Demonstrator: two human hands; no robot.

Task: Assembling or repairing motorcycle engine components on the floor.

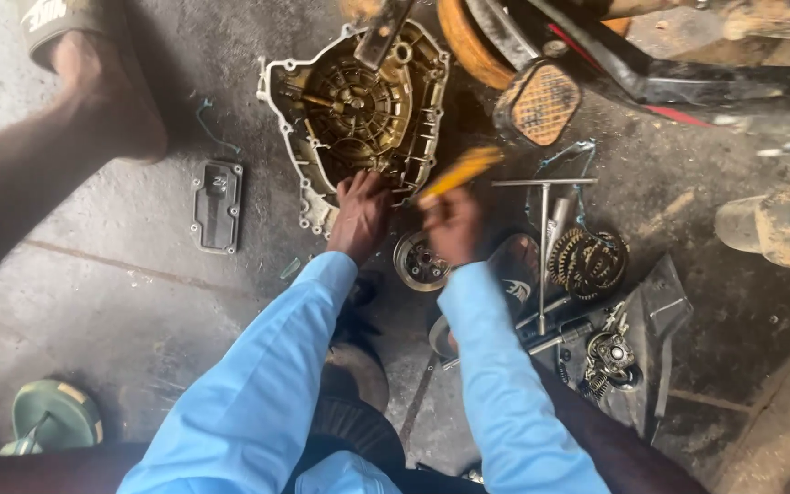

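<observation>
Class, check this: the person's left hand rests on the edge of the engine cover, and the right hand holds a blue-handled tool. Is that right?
Not quite. The head view shows the tool in the right hand has a yellow handle, not blue. The rest holds: the left hand rests on the lower edge of the engine cover.

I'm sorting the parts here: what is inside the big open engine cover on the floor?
Inside the engine cover sit brass-coloured, grimy round parts with ribs around them. The left hand covers its lower edge, and a dark bar crosses the top, hiding what lies beneath. The right hand holds a yellow tool beside it.
</observation>
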